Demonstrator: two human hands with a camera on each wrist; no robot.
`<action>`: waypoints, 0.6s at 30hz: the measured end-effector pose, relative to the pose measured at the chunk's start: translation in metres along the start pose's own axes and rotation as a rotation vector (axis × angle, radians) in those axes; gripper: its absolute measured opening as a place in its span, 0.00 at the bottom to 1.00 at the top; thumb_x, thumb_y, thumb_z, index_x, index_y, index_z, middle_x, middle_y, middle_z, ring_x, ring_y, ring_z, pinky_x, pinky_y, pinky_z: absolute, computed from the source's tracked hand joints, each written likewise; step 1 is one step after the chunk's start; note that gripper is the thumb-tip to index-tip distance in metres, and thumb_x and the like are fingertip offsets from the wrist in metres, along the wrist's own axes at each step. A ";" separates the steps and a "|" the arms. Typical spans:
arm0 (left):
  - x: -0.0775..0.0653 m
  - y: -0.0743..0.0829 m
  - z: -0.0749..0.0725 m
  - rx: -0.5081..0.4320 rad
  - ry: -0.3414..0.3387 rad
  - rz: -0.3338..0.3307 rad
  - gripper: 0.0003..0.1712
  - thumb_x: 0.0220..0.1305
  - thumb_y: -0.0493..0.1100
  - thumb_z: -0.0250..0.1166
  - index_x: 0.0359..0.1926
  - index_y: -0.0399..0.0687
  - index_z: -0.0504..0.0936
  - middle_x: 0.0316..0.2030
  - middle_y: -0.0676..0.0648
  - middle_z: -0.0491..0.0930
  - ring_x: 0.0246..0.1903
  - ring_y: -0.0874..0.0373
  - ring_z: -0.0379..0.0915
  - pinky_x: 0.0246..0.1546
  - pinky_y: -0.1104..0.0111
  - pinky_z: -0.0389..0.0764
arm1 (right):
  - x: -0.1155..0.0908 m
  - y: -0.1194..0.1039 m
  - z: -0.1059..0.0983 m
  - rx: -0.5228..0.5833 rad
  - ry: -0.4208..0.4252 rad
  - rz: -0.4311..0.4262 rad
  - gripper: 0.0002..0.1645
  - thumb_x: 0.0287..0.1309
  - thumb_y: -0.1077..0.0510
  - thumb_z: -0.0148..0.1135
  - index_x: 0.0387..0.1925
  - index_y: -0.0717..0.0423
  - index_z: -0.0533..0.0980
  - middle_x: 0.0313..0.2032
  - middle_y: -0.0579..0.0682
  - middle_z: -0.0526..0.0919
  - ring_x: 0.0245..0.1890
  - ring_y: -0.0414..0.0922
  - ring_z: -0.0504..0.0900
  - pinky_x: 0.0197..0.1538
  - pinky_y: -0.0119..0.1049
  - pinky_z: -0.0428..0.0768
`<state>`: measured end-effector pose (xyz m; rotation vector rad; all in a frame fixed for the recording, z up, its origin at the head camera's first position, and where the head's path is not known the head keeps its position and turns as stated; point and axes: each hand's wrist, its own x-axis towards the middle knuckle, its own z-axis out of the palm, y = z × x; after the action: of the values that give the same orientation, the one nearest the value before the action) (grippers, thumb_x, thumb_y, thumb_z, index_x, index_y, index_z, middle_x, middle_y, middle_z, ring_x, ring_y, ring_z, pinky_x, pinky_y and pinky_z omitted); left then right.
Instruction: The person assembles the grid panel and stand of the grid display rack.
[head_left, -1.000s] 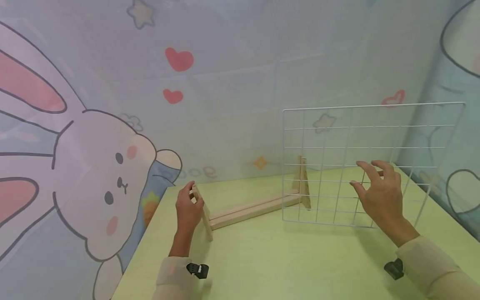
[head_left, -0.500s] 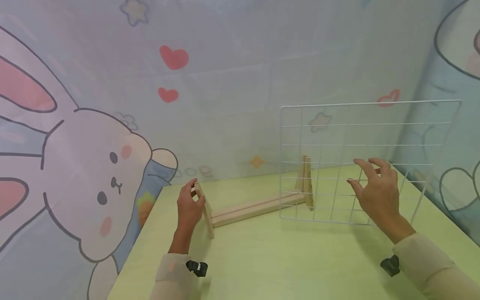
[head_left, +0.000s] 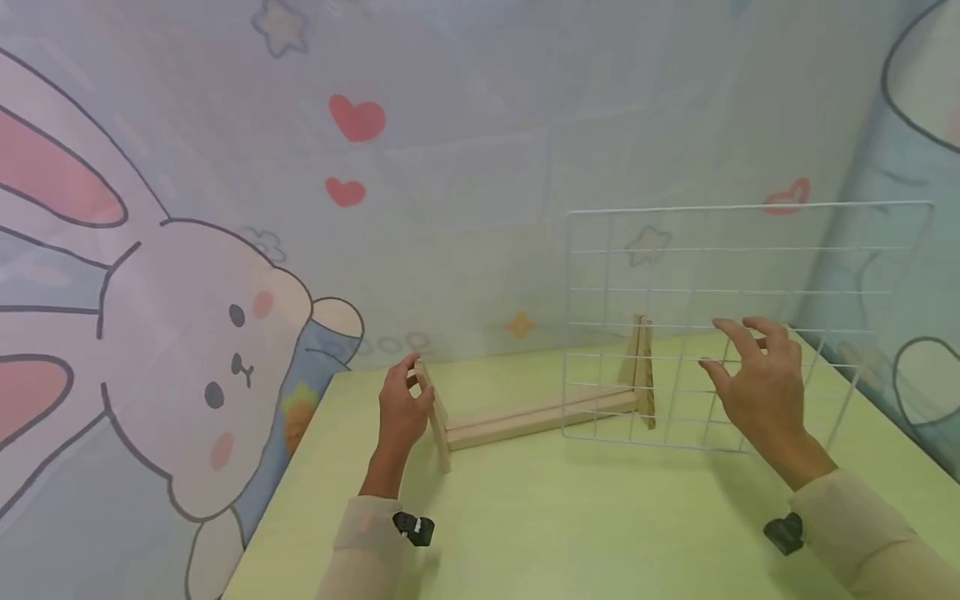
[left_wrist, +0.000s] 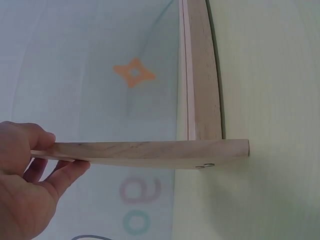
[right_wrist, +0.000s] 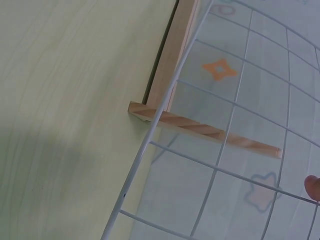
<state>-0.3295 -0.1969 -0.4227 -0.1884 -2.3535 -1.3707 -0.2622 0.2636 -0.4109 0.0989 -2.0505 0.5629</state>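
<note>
A light wooden stand (head_left: 540,418) rests on the table, with a long grooved bar between two upright end pieces. My left hand (head_left: 403,404) pinches the top of its left end piece (left_wrist: 145,150), thumb on one side and fingers on the other. To the right, a white wire grid panel (head_left: 678,292) is held upright by my right hand (head_left: 765,383), whose thumb and fingers are bent at its wires. One fingertip (right_wrist: 312,187) shows against the grid in the right wrist view. The panel's left part overlaps the stand's right end piece (head_left: 643,375) in the head view.
The pale green table (head_left: 525,533) ends at a cloth backdrop (head_left: 465,250) printed with a rabbit, hearts and stars. A second backdrop side (head_left: 885,275) borders the table on the right. Each wrist wears a strap with a small black buckle (head_left: 414,528).
My left hand has moved to the right, sliding the wooden stand along so that its right end sits farther behind the grid. The right hand and the panel stay nearly still.
</note>
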 end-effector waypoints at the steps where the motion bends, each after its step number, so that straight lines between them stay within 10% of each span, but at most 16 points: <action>1: 0.001 0.000 0.002 -0.006 0.000 0.004 0.34 0.64 0.30 0.61 0.71 0.42 0.69 0.65 0.37 0.70 0.62 0.38 0.76 0.48 0.49 0.86 | 0.000 0.000 0.000 0.002 0.001 -0.003 0.35 0.46 0.66 0.78 0.59 0.56 0.78 0.57 0.69 0.74 0.45 0.66 0.75 0.39 0.62 0.74; 18: 0.011 0.003 0.021 -0.022 -0.006 0.051 0.34 0.59 0.28 0.64 0.68 0.38 0.73 0.62 0.35 0.74 0.58 0.35 0.79 0.47 0.49 0.86 | 0.011 0.004 0.003 -0.003 0.012 -0.046 0.36 0.44 0.67 0.79 0.58 0.55 0.78 0.57 0.69 0.74 0.45 0.66 0.75 0.37 0.62 0.74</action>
<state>-0.3441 -0.1781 -0.4252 -0.2571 -2.3238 -1.3739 -0.2716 0.2674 -0.4038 0.1401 -2.0321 0.5306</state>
